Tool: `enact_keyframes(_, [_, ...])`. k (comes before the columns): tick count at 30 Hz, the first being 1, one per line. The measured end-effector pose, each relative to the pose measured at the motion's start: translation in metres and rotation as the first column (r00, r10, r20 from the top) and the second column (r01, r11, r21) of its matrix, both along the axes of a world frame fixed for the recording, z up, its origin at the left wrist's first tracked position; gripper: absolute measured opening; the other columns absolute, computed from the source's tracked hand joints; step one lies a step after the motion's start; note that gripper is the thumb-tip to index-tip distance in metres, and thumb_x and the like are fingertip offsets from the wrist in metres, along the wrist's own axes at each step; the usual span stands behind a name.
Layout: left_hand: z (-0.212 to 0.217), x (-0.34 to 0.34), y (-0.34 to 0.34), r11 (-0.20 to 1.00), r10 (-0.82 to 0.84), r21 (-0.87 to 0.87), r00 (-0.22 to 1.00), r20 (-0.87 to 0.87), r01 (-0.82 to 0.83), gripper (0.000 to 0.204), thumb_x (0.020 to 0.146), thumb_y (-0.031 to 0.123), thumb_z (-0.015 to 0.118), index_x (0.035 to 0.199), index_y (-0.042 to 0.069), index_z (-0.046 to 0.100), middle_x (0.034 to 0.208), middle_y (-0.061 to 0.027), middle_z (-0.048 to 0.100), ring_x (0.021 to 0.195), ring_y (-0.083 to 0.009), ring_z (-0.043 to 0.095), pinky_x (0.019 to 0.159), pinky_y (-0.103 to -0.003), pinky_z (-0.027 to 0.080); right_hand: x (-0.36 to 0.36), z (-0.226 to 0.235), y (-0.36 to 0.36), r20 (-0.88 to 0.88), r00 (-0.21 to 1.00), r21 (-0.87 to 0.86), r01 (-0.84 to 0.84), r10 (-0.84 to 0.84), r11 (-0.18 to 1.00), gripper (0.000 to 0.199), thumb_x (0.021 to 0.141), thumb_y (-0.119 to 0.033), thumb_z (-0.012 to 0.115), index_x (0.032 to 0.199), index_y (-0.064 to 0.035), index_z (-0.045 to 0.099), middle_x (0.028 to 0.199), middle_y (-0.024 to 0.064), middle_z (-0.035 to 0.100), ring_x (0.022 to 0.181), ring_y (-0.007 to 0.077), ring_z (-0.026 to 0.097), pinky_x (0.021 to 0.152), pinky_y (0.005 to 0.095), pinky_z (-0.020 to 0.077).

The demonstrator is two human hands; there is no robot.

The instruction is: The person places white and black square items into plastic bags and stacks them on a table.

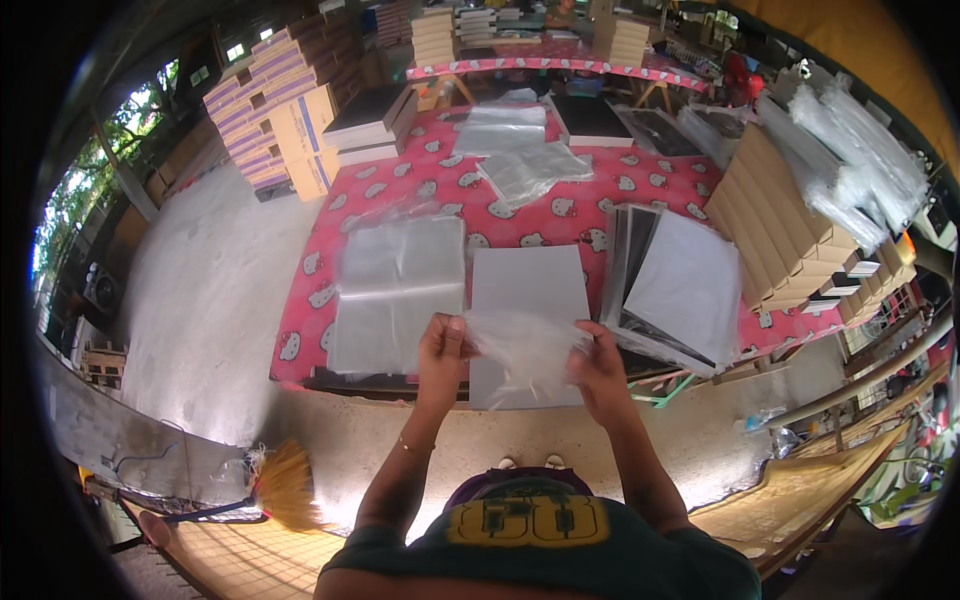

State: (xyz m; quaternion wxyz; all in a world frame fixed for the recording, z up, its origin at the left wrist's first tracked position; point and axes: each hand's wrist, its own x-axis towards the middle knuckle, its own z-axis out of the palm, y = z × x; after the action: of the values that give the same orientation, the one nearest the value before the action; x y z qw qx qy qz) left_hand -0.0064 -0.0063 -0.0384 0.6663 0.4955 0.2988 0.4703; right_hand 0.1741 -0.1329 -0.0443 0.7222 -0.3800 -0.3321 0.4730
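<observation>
Between my two hands a clear plastic bag [525, 350] is stretched out, crumpled and see-through. My left hand [441, 347] pinches its left edge with thumb and fingers. At the other side my right hand [598, 368] grips the right edge, its fingers slightly blurred. Beneath the bag lies a pale grey flat board [528, 275], reaching the table's near edge. To its left is a stack of clear plastic bags [400, 290]. On the right rests a pile of white and black sheets [685, 285], some in plastic.
The table has a pink patterned cloth [440, 190]. Farther back are more clear bags [535, 172] and black-topped stacks [592, 120]. Cardboard boxes [300, 140] rise at the left; brown folded cartons [775, 220] and plastic-wrapped bundles [850, 150] stand right. A broom [285, 490] lies lower left.
</observation>
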Motion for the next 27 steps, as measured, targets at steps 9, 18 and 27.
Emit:
enact_keyframes(9, [-0.016,-0.05,0.028,0.982,-0.173,-0.097,0.973,-0.153,0.159,0.019,0.091,0.013,0.058,0.106,0.006,0.049,0.089,-0.0011,0.06,0.082,-0.0103,0.056,0.07,-0.024,0.046,0.058,-0.026,-0.009,-0.533,0.637,0.362,-0.424,0.558,0.83,0.031,0.084,-0.003,0.055,0.115,-0.0069,0.054,0.077,0.005,0.056,0.072,0.0129,0.054,0.069,0.0289,0.0467])
enact_keyframes(18, [0.069,0.009,-0.016,0.588,-0.358,0.328,0.601,-0.715,0.74,0.065,0.081,-0.002,0.056,0.14,0.013,0.035,0.093,-0.0085,0.06,0.072,-0.0157,0.055,0.068,-0.029,0.046,0.017,0.075,-0.009,0.972,0.115,-0.181,-0.19,0.205,0.965,0.011,0.08,-0.014,0.065,0.082,-0.0036,0.063,0.083,0.0072,0.055,0.083,0.0248,0.057,0.074,0.0378,0.0449])
enact_keyframes(27, [0.011,-0.008,0.01,0.503,0.383,0.701,0.597,-0.705,0.505,0.035,0.083,0.012,0.062,0.117,0.006,0.058,0.114,-0.0184,0.049,0.097,-0.0328,0.056,0.084,-0.038,0.048,0.086,-0.003,-0.024,0.948,-0.292,0.035,0.495,0.128,0.868,0.017,0.079,-0.023,0.063,0.082,-0.0073,0.066,0.103,0.0114,0.06,0.087,0.0292,0.063,0.072,0.0422,0.051])
